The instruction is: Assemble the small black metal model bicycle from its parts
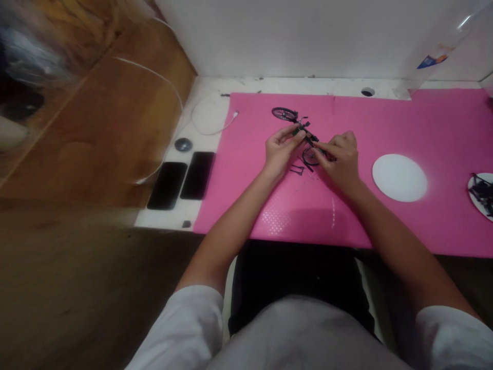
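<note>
From the head view, a small toy bike [304, 126] lies on the pink mat [385, 216], near the back edge of the bench [169, 218]. The left hand [279, 151] has its grip pinched on the bike's middle. The right hand [341, 156] has its grip pinched at one wheel, which its fingers half hide. The tiny dark bits [298, 169] just below are hard to make out. A plate [473, 181] at the right edge is cut off.

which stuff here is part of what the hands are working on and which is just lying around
In use: miniature bicycle, pinched by left hand and right hand; loose dark parts beside it; pink mat underneath.
Lying about: two phones, white cable, white disc, small grey cap.
</note>
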### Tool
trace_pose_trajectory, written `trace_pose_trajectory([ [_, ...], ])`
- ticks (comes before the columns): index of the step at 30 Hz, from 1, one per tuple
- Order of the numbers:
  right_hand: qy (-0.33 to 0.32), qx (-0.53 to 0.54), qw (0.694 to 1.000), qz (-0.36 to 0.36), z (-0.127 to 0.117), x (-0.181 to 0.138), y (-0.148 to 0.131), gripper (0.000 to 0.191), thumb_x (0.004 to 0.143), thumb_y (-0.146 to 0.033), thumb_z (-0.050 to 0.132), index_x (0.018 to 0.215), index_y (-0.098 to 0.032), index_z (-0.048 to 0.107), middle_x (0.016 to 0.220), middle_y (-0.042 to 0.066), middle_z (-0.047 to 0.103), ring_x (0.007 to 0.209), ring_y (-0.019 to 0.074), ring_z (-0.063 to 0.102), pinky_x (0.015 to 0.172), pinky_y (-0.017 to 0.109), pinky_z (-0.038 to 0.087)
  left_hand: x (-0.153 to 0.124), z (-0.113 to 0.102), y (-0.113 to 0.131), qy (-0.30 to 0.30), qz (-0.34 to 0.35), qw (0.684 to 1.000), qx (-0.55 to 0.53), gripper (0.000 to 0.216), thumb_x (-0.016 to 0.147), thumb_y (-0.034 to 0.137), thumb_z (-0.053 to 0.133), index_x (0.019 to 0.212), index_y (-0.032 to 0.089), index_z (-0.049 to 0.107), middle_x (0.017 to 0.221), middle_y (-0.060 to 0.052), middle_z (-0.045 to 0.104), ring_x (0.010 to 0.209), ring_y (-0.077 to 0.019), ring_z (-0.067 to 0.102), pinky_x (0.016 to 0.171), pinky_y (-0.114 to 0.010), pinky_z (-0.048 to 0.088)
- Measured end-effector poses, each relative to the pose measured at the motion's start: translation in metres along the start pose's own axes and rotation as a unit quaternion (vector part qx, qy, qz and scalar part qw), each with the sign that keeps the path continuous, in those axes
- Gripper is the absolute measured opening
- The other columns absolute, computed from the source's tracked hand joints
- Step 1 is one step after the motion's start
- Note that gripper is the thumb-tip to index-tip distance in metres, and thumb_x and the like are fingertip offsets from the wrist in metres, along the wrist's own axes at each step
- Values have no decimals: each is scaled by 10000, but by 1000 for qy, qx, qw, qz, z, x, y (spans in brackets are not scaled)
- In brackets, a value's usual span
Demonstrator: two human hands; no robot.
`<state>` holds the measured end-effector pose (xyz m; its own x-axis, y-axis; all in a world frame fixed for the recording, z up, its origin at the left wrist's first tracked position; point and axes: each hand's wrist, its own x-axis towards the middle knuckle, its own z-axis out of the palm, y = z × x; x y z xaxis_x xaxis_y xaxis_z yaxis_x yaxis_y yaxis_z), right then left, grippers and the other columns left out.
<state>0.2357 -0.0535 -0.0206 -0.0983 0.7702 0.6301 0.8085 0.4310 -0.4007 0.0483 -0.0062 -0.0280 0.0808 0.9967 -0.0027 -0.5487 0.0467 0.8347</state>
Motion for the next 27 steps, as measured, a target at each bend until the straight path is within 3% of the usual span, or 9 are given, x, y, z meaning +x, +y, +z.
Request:
trace_pose_trajectory([
  [11, 22, -9, 1000, 0, -4, 0, -4, 398, 1125, -594, 608, 1090, -312, 886, 835, 70, 619, 1014, 334, 656, 1073, 721, 551, -5, 2, 4, -33, -30, 999, -6, 614, 701, 383, 1127, 1214, 239, 822, 1316, -113, 838, 1401, -336, 785, 1229, -504, 638],
  [18, 4, 6, 1000, 18, -4, -2, -8, 411, 990, -656, 810, 1189, -298, 855, 1053, 133, 738, 1199, 439, 653, 1095, 743, 497, -7, 4, 4, -17, -32, 999, -6, 639, 697, 400, 1129, 1220, 231, 802, 1309, -106, 846, 1341, -305, 808, 1207, -482, 652],
  [27, 14, -56, 998, -7, -2, -5, -3, 357, 1033, -601, 768, 1228, -310, 839, 1116, 142, 750, 1246, 458, 656, 1105, 762, 475, -10, 8, 3, -15, -36, 999, -34, 633, 698, 360, 1129, 1208, 219, 781, 1282, -95, 844, 1366, -318, 801, 1245, -493, 630],
])
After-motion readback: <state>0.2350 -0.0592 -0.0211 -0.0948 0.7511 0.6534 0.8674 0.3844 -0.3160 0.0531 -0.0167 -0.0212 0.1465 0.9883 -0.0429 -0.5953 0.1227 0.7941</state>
